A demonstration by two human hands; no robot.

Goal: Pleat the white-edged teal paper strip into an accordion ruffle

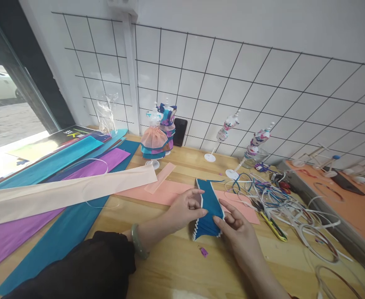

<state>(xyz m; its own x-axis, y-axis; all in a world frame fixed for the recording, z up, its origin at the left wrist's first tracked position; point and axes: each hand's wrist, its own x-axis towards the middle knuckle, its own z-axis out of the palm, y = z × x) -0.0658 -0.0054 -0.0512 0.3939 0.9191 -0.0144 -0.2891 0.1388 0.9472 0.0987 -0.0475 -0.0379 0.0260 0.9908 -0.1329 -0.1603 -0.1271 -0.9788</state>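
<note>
A small piece of teal fabric (211, 207) with white trimmed edges is held up between both hands over the wooden table. My left hand (185, 209) pinches its left edge between thumb and fingers. On the opposite edge, my right hand (236, 226) grips the cloth between thumb and forefinger. The lower border of the fabric looks gathered and zigzagged. Behind it lies a long salmon-pink fabric strip (151, 195). A tiny purple clip-like item (204, 251) rests on the table just below the cloth.
Long fabric strips in cream (76, 187), purple and teal spread over the left side. Dressed mini mannequins (154, 141) and a phone (180, 132) stand at the back, with two slimmer mannequins (227, 126) to the right. Tangled ribbons (269, 199) and a yellow-handled tool (274, 227) lie rightward.
</note>
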